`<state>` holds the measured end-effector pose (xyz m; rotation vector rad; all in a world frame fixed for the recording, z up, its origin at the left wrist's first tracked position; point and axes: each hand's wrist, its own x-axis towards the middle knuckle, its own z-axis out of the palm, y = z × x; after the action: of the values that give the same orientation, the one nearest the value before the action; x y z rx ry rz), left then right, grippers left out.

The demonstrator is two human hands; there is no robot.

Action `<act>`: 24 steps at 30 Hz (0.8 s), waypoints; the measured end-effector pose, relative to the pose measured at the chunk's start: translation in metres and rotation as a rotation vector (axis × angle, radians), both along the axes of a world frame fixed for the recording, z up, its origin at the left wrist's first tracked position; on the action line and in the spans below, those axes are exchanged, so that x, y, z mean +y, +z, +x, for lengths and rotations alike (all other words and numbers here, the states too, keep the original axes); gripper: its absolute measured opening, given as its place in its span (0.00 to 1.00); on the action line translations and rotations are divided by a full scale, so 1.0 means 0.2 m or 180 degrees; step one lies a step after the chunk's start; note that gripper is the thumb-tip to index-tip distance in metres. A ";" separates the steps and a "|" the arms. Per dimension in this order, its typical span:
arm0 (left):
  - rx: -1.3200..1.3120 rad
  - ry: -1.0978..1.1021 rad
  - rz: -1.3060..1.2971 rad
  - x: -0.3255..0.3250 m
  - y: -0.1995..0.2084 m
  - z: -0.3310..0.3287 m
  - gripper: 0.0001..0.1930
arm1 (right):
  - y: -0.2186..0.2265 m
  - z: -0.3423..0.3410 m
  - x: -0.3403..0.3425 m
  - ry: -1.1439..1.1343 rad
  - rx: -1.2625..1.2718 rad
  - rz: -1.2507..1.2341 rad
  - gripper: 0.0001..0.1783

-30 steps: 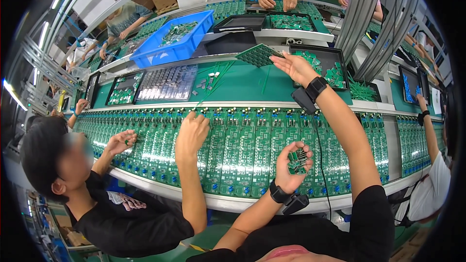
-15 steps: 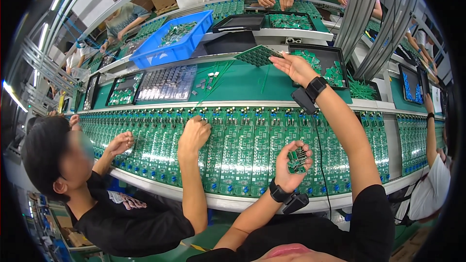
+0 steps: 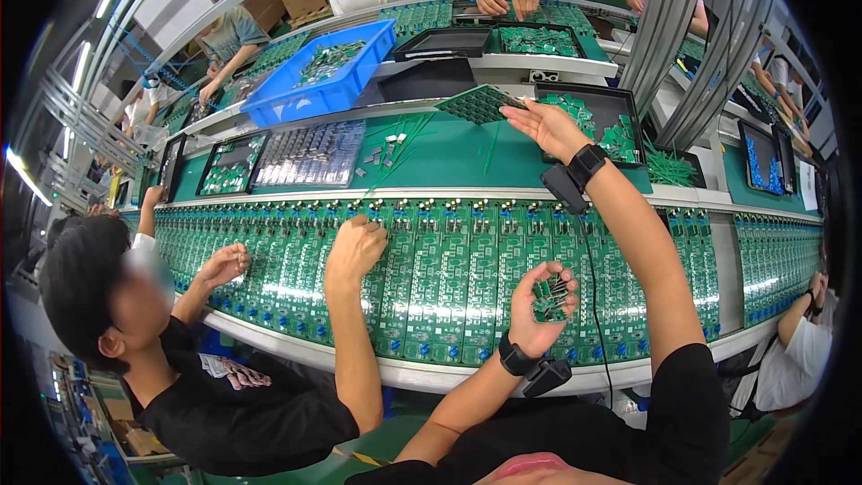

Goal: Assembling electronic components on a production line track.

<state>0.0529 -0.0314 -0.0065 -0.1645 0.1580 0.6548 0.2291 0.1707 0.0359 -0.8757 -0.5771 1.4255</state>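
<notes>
My left hand (image 3: 533,330), palm up and fingers curled, cups a bunch of small green circuit boards (image 3: 550,298) with pins, above the rows of larger green circuit boards (image 3: 458,283). Farther off, my right hand (image 3: 555,129) grips the right edge of a green circuit board panel (image 3: 478,102), which is tilted above the green work surface. Just beside that hand is a black tray (image 3: 614,101) with loose small green boards in it. Both my wrists wear black bands with small boxes.
At my left, a co-worker (image 3: 251,413) reaches both hands over the board rows. Behind the line stand a blue bin (image 3: 269,110), a clear tray of grey parts (image 3: 307,153) and metal posts (image 3: 654,45). A black cable (image 3: 596,305) hangs beside my left hand.
My hands and what they hold have barely moved. The person at the far right has lowered an arm toward the boards, and a hand at the far left has moved up and away.
</notes>
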 end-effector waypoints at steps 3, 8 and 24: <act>-0.0023 -0.0001 -0.0012 0.00 0.00 0.00 0.09 | 0.00 0.00 -0.01 0.0044 0.0028 0.0019 0.11; -0.0012 -0.0027 -0.0007 0.00 0.01 0.00 0.09 | -0.03 0.01 -0.05 0.0187 -0.0003 -0.0240 0.13; 0.0018 -0.0034 0.0046 -0.01 0.00 0.02 0.09 | -0.20 0.07 -0.19 0.0174 -0.1138 -0.0678 0.20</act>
<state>0.0562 -0.0338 -0.0071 -0.1478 0.1596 0.6457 0.2428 0.1318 -0.0039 -1.3086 -0.7288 1.4055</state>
